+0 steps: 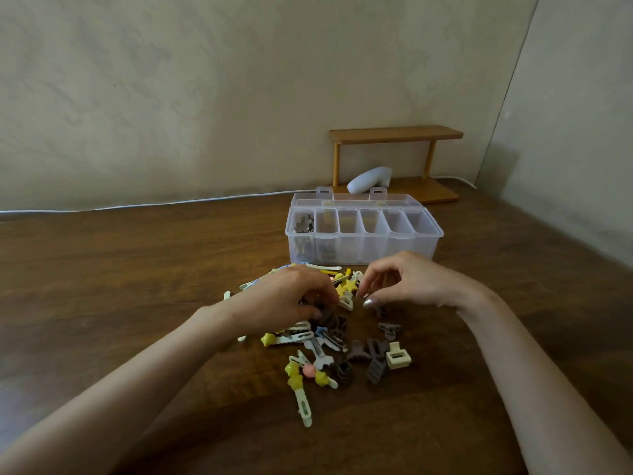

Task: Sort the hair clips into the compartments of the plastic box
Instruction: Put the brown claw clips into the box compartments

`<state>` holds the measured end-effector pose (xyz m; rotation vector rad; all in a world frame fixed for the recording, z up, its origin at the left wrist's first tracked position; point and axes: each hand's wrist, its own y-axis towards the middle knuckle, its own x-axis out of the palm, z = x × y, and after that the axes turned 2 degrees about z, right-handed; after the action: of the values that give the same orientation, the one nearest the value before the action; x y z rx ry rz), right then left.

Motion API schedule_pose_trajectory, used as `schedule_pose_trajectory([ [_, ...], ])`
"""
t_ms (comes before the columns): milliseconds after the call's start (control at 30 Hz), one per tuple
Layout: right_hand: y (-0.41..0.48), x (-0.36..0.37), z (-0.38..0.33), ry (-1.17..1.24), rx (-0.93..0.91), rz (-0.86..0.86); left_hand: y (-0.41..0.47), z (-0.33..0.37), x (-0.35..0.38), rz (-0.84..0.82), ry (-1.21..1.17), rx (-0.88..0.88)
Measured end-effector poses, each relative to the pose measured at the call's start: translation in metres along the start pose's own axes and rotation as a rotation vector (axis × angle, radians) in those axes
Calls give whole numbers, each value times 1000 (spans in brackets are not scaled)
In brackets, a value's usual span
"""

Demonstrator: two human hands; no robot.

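A: Progress entry?

B: Early. The clear plastic six-compartment box (363,250) sits right of centre, lid folded back. Only the leftmost compartment plainly holds clips: grey-brown flower-shaped clips (304,223). The second shows something dark low down, unclear. The other four look unfilled.

A: Remaining stock?

B: Most of it. The mixed pile of plastic hair clips (329,341) lies on the dark wooden table (137,269), centre to lower centre, just in front of the box. Exact total not countable, since they overlap. Countable: two yellow star clips (346,286), one cream square claw clip (398,355).

A: Hands?

B: Two. Left hand (287,296) rests on the pile, fingers curled into dark brown clips; a grasp cannot be confirmed. Right hand (411,279) hovers at the pile's upper right, fingers bent toward the thumb; whether they pinch anything, I cannot tell.
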<state>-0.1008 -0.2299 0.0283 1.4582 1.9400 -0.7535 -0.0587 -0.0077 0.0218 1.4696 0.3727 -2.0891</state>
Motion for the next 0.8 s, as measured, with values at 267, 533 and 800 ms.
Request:
schedule_pose_trajectory([
  [267, 2, 4, -1, -48, 28, 15, 1, -4, 6, 28, 4, 25],
  [533, 2, 6, -2, -58, 31, 13, 3, 4, 16, 9, 81, 110],
  [800, 2, 4, 1, -38, 14, 89, 5, 10, 21, 37, 102, 151],
])
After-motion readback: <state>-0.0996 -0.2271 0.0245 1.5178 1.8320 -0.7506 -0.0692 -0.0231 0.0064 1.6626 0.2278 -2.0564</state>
